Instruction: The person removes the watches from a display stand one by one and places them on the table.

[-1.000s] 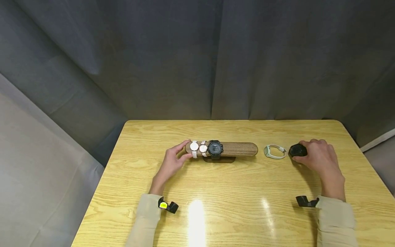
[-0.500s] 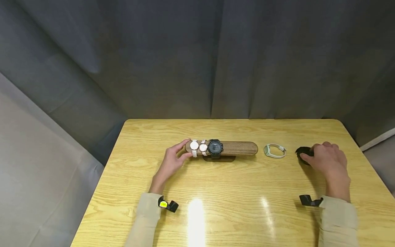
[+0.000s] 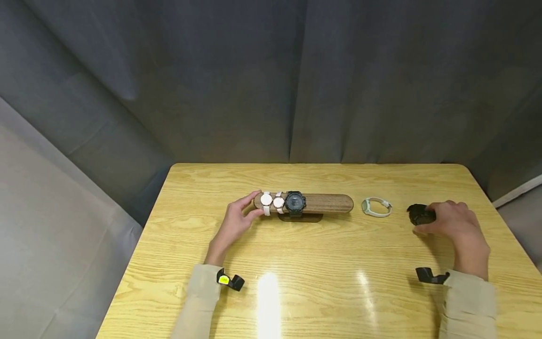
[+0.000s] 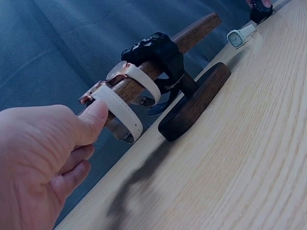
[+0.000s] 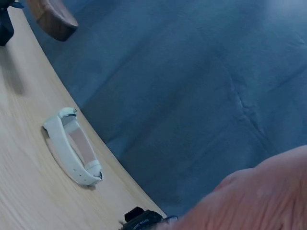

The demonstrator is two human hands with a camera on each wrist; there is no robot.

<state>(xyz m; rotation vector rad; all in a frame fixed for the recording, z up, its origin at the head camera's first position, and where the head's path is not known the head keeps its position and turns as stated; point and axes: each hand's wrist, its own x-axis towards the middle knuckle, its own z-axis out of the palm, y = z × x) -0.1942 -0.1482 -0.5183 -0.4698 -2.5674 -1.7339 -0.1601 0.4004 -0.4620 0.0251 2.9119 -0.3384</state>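
Observation:
My left hand pinches the left end of a wooden watch stand between thumb and fingers. Two watches with white straps, the outer white watch and the inner white watch, sit on its bar beside a chunky black watch. At the right, my right hand has thumb and fingers around another black watch, low over the table. Only the edge of this black watch shows in the right wrist view, partly hidden by the hand.
A pale green and white watch lies on its side on the wooden table, between the stand and my right hand. Grey curtains hang behind the table's far edge.
My right hand has shifted right with the black watch, away from the pale watch, and the watch has turned in its fingers. The left hand and the stand stay put.

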